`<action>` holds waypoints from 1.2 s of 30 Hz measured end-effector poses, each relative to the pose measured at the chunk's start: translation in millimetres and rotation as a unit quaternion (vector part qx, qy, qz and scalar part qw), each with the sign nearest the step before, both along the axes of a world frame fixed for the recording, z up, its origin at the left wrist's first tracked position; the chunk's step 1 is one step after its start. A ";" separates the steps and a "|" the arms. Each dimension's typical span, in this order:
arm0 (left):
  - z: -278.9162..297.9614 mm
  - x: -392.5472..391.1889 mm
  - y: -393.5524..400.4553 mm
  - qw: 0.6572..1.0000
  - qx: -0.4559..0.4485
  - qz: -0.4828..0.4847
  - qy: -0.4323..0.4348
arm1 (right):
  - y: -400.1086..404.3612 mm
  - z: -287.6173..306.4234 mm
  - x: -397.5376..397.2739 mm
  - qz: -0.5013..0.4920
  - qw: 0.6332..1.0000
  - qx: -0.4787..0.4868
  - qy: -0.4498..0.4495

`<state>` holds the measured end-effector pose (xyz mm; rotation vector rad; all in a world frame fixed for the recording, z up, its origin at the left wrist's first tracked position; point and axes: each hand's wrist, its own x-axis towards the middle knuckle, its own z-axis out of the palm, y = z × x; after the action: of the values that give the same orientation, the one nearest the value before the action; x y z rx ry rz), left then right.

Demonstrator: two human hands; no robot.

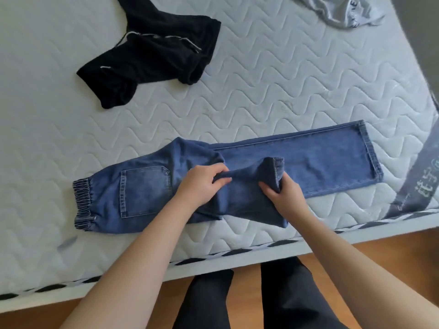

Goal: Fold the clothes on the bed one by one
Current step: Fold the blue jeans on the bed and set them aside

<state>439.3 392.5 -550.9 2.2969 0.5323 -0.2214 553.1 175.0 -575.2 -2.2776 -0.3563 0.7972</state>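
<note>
Blue jeans (320,162) lie across the near part of the white quilted mattress (273,79), elastic waistband at the left, one leg stretched flat to the right. The other leg is doubled back over the middle. My left hand (202,184) grips a bunched fold of that leg near the seat. My right hand (282,193) pinches the leg's hemmed cuff, lifted slightly off the fabric below. A back pocket faces up left of my left hand.
Black shorts with a white drawstring (154,51) lie crumpled at the far left. A grey garment (339,10) sits at the far right corner. The mattress edge (213,257) runs in front of my legs, above a wooden floor (380,252).
</note>
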 end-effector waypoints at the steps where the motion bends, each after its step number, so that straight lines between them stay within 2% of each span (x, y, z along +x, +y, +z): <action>1: -0.9 18.0 -6.9 1.000 0.007 -0.004 0.003 | -11.2 0.5 12.2 -0.009 1.000 -0.001 -0.002; 6: -0.7 107.7 -50.1 0.999 0.009 -0.036 -0.021 | -78.3 6.4 76.4 0.029 0.998 -0.041 0.039; 12: -16.6 204.1 -109.9 0.997 -0.005 -0.083 0.001 | -154.8 -7.7 132.0 -0.081 0.996 -0.044 0.009; 19: -58.2 320.6 -167.1 0.985 0.063 -0.154 0.046 | -215.2 -26.7 215.5 -0.182 0.980 -0.057 -0.062; 24: -102.5 378.4 -189.9 0.969 0.077 -0.211 0.104 | -238.2 -48.0 272.7 -0.157 0.980 -0.096 -0.071; 28: -136.2 392.6 -189.4 0.969 0.095 -0.188 0.130 | -231.3 -80.8 299.9 -0.134 0.983 -0.113 -0.049; 32: -155.2 397.1 -182.9 0.982 0.034 -0.125 0.135 | -222.3 -108.1 312.0 -0.137 0.988 -0.076 0.008; 36: -160.0 411.5 -193.7 0.982 -0.057 -0.118 0.139 | -228.9 -118.8 311.0 -0.116 0.979 -0.155 0.057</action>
<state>850.8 198.9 -710.9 2.2262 0.3720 -0.6784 864.1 -53.8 -693.9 -2.4864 0.0956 0.9070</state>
